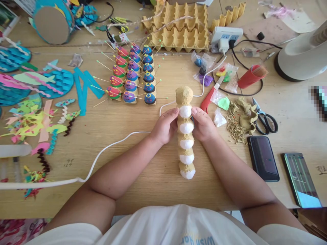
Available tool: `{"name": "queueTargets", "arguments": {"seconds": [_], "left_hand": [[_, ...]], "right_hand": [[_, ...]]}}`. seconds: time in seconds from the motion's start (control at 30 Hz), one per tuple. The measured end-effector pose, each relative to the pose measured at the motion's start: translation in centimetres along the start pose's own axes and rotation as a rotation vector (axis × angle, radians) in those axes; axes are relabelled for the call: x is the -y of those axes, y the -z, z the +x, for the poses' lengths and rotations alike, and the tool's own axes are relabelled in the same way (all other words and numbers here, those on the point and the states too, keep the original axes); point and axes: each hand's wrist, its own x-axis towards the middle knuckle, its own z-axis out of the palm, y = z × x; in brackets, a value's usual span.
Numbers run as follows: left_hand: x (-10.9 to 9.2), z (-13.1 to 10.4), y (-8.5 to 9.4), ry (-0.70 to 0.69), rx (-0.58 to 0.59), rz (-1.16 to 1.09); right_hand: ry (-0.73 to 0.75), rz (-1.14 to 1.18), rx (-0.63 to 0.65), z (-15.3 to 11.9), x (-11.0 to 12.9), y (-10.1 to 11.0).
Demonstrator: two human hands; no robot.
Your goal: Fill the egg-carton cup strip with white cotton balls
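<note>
Both my hands hold a long strip cut from a tan egg carton [186, 133], upright in the picture over the table. White patches cover parts of several of its bumps; the far bump is plain tan. My left hand [165, 126] pinches its left edge near the far end, thumb on top. Opposite it, my right hand [203, 124] grips the right edge, with its fingers partly hidden beneath. Beyond the strip stand three painted egg-carton caterpillars [131, 75] with pins stuck in them. Right of my right hand lie a red-handled cutter [211, 97] and a bag of green clay [223, 102].
Egg trays [178, 25] and a power strip [227, 34] sit at the back. Black scissors [265, 119], carton scraps [242, 114] and two phones [263, 158] lie right. Paper scraps [28, 119] and blue discs [60, 86] cover the left. A white cable [102, 149] crosses the table.
</note>
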Motion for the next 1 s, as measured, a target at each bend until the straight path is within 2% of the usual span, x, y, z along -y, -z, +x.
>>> {"name": "queueTargets", "arguments": {"seconds": [0.1, 0.37, 0.53, 0.73, 1.0], "left_hand": [[-0.1, 0.0, -0.2, 0.042, -0.007, -0.012], [0.2, 0.0, -0.1, 0.003, -0.025, 0.001], [0.1, -0.2, -0.4, 0.018, -0.065, 0.028], [0.1, -0.2, -0.2, 0.007, 0.007, 0.041], [0.3, -0.3, 0.1, 0.003, -0.020, 0.079]], "right_hand": [[-0.002, 0.004, -0.007, -0.1, 0.2, -0.2], [-0.039, -0.041, 0.016, -0.2, 0.3, -0.6], [-0.047, -0.026, -0.031, -0.2, 0.2, -0.5], [-0.054, -0.038, -0.045, -0.3, 0.3, -0.9], [-0.069, -0.056, -0.037, -0.3, 0.5, -1.0]]}}
